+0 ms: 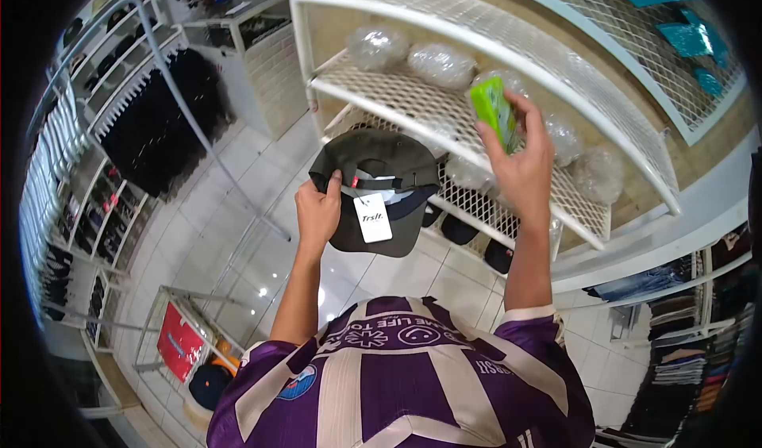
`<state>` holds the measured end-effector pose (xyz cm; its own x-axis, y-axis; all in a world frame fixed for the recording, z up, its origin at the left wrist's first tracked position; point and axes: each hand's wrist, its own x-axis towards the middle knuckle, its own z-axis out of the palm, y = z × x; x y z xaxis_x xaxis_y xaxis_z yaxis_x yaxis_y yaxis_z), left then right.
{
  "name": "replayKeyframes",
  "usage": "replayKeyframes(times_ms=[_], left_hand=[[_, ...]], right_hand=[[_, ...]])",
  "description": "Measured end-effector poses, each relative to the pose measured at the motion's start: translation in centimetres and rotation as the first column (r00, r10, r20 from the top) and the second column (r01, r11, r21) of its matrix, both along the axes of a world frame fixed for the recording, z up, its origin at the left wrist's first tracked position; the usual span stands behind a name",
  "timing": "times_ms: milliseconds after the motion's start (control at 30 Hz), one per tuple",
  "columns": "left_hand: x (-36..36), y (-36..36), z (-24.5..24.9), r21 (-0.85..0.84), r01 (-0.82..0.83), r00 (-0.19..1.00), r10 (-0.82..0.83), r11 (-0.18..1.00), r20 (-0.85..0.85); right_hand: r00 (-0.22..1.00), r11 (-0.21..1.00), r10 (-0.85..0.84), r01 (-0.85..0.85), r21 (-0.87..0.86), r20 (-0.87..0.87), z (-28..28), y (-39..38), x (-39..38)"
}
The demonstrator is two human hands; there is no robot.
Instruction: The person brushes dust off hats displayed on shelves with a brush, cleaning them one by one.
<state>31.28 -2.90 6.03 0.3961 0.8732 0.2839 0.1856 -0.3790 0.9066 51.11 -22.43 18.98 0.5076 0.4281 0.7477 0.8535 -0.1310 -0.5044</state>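
A dark olive cap [397, 238] hangs with its strap side toward me, and a white tag [373, 218] with black print dangles from it. My left hand [319, 210] pinches the cap's edge at the left, thumb on the inner side. Higher up and to the right, my right hand [524, 150] is closed on a bright green packet [492, 107], held upright between thumb and fingers, apart from the cap. Behind the packet, clear plastic-wrapped bundles [443, 63] sit on a white mesh shelf [381, 95].
Black garments [163, 123] hang on a rack at the left, beside a grey metal rail [186, 103]. Dark caps [458, 230] lie on the lower shelf. A red item [181, 343] is at lower left. Folded clothes [679, 369] are stacked at lower right.
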Motion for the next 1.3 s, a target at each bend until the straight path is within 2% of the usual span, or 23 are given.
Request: replayKeyframes(times_ms=[33,100,133,200,300,333,433,500,567,633,667,700,733,800,833,867,900,967,1067,1167,1200,1233,1300], left_hand=[[1.3,-0.1,0.3,-0.011,0.014,1.000,-0.014,1.000,-0.001],[3.4,0.0,0.4,0.005,0.051,0.999,-0.051,0.999,0.008],[4.2,0.2,0.3,-0.008,0.071,0.997,-0.071,0.997,0.015],[5.7,0.1,0.3,-0.005,0.108,0.992,-0.107,0.994,0.068],[7.0,0.4,-0.1,-0.052,0.151,0.988,-0.150,0.987,0.033],[7.1,0.2,0.1,-0.068,0.149,0.989,-0.149,0.986,0.012],[7.6,-0.2,0.3,-0.101,0.153,0.988,-0.150,0.983,0.041],[7.8,0.7,-1.4,-0.092,0.156,0.987,-0.151,0.984,0.055],[7.9,1.2,-2.0,-0.078,0.166,0.984,-0.160,0.983,0.076],[7.3,0.7,-1.8,-0.129,0.151,0.984,-0.137,0.980,0.114],[7.4,1.0,-3.0,-0.138,0.166,0.975,-0.141,0.976,0.174],[7.2,1.1,-3.9,-0.154,0.165,0.977,-0.141,0.974,0.157],[7.3,1.3,-4.5,-0.158,0.172,0.973,-0.142,0.972,0.184],[6.9,1.2,-5.6,-0.182,0.200,0.965,-0.161,0.963,0.208],[6.5,0.9,-5.5,-0.183,0.217,0.965,-0.181,0.959,0.192],[6.0,0.3,-5.3,-0.211,0.255,0.955,-0.211,0.944,0.209],[5.5,-0.4,-5.3,-0.241,0.298,0.943,-0.246,0.924,0.226],[4.4,-1.3,-6.8,-0.270,0.353,0.926,-0.294,0.896,0.235],[2.3,-1.9,-10.4,-0.559,0.330,0.943,-0.291,0.761,0.160],[0.4,-3.7,-15.5,-0.665,0.305,0.952,-0.234,0.681,0.197],[-0.5,-3.8,-17.5,-0.775,0.282,0.951,-0.274,0.566,0.146],[-0.9,-4.2,-19.8,-0.774,0.293,0.948,-0.278,0.561,0.157],[-1.6,-6.0,-22.6,-0.856,0.180,0.974,-0.207,0.485,0.087]], right_hand=[[1.000,1.000,-0.011,0.011,0.013,0.012,1.7,0.3,1.7],[0.909,0.993,-0.044,-0.005,0.116,0.415,4.6,1.6,5.6],[0.905,0.992,-0.053,0.000,0.125,0.422,5.9,2.4,7.1],[0.910,0.997,-0.020,0.046,-0.055,0.414,7.8,4.0,10.6],[0.893,0.977,-0.063,0.147,-0.156,0.445,7.5,7.3,16.8],[0.895,0.977,-0.070,0.151,-0.153,0.440,7.3,7.7,17.5],[0.935,0.937,-0.068,0.180,-0.301,0.349,7.1,8.3,18.0],[0.687,0.953,-0.270,0.293,0.083,0.674,6.3,7.8,16.9],[0.799,0.963,-0.209,0.068,0.261,0.564,5.2,5.7,11.8],[0.937,0.953,-0.159,0.063,0.297,0.311,0.3,3.0,5.8],[0.981,0.952,-0.106,0.052,0.303,0.165,-2.9,1.8,3.1],[0.995,0.964,-0.086,0.094,0.250,-0.042,-6.6,0.7,0.2],[0.977,0.961,-0.084,0.131,0.242,-0.195,-11.2,0.4,-1.8],[0.785,0.989,-0.017,0.103,0.104,-0.619,-16.8,-0.2,-6.4],[0.670,0.966,0.208,-0.026,0.257,-0.713,-20.0,0.3,-7.5],[0.573,0.938,0.287,-0.007,0.346,-0.767,-20.7,0.8,-9.3],[0.571,0.937,0.268,0.034,0.348,-0.776,-21.1,0.7,-10.6],[0.307,0.984,0.093,0.116,0.134,-0.947,-21.7,0.2,-13.0],[0.352,0.964,-0.102,0.266,-0.005,-0.931,-24.6,-0.2,-17.0],[0.440,0.940,-0.160,0.342,0.000,-0.884,-28.6,-1.1,-20.7],[0.435,0.942,-0.174,0.335,-0.020,-0.884,-29.4,-1.8,-21.6],[0.465,0.951,-0.162,0.309,-0.012,-0.870,-30.2,-2.4,-22.3],[0.490,0.959,-0.151,0.283,-0.008,-0.858,-32.3,-3.4,-23.6]])
